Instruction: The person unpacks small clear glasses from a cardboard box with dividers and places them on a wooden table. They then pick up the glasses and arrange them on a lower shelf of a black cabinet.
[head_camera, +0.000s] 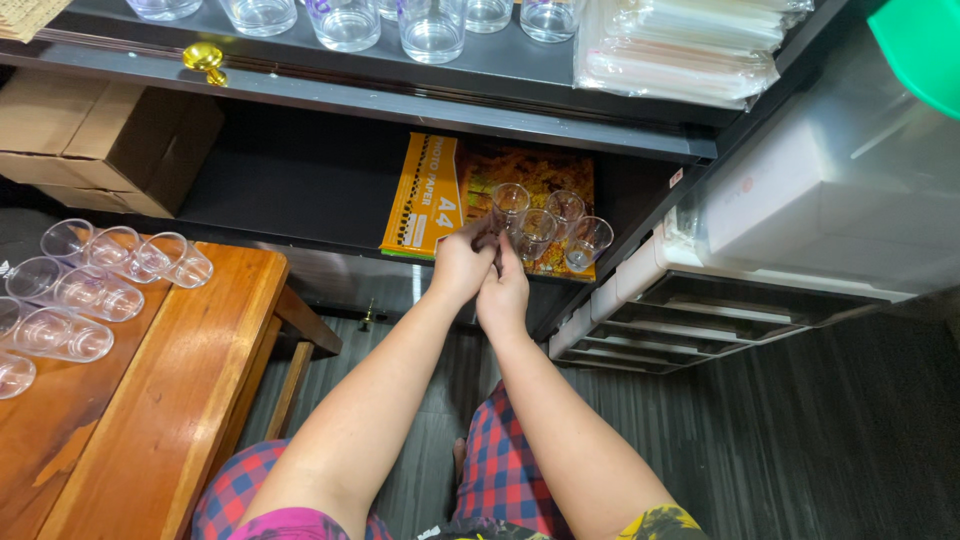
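Observation:
Several small clear plastic cups (565, 210) stand close together on an orange packet of paper (425, 195) on the low dark shelf (300, 180). Both my arms reach forward to them. My left hand (458, 268) has its fingertips pinched at the base of the nearest clear cup (508, 203). My right hand (503, 295) is pressed against the left one, its fingers curled up just below another cup (535, 235). Whether the right hand grips anything is hidden by the fingers.
A wooden table (170, 400) at the left bears more clear cups lying on their sides (90, 290). Cardboard boxes (110, 140) sit on the shelf's left. Glasses (345, 22) line the upper shelf. Plastic drawers (700, 310) stand at the right.

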